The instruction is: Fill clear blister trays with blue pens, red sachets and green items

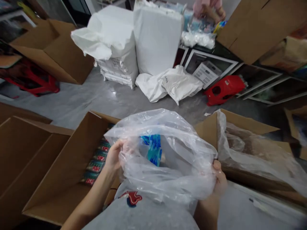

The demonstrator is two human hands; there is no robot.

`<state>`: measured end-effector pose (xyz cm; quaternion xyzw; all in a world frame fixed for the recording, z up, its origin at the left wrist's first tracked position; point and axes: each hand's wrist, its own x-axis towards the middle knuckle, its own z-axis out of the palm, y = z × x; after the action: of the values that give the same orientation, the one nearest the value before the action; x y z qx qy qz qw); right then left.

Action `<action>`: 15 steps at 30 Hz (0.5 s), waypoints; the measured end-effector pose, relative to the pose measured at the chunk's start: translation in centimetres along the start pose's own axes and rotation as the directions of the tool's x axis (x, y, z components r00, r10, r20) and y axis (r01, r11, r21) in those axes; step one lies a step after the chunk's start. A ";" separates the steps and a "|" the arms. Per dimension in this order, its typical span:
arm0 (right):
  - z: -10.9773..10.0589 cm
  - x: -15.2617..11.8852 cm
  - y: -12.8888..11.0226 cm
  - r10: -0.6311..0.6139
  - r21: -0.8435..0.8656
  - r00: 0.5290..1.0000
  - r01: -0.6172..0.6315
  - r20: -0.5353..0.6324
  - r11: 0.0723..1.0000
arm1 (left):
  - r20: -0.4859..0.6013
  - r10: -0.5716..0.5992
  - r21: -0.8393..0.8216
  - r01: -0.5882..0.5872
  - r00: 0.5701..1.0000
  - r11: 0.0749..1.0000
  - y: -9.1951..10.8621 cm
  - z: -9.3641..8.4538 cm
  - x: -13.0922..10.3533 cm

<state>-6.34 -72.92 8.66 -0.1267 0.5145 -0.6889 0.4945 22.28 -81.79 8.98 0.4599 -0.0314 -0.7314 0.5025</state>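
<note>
A large clear plastic bag (168, 182) spreads in front of my body, its mouth stretched wide. Inside it, several blue items (153, 148) lie low down; their exact shape is too small to tell. My left hand (117, 155) grips the bag's left edge, its fingers partly behind the plastic. The right edge is pinched in my right hand (218, 177). Left of the bag stands an open cardboard box (55, 172) holding several green and red packages (96, 166).
An open carton (249, 123) lined with plastic stands at the right. Beyond are white sacks (158, 41), a crumpled sack (172, 83), a red stool (224, 89) and another red stool (35, 80). A person in pink (208, 8) is at the back table.
</note>
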 end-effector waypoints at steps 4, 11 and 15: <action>-0.2 6.0 -1.0 -0.055 -0.136 0.995 0.043 -0.087 0.990 | 0.048 0.009 -0.025 -0.008 0.999 1.000 1.0 5.7 4.0; 0.3 17.9 -5.4 0.076 -0.133 0.990 -0.092 -0.120 0.987 | 0.095 0.033 -0.056 -0.028 0.995 0.998 0.2 16.5 10.2; 1.2 24.0 -8.0 0.011 -0.129 1.000 -0.014 -0.022 0.992 | 0.121 -0.023 0.011 0.022 0.992 1.000 -0.3 22.6 14.9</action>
<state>-21.45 -93.20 7.85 -0.1479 0.5641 -0.6523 0.4842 5.06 -102.46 12.24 0.4176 -0.0600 -0.7634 0.4891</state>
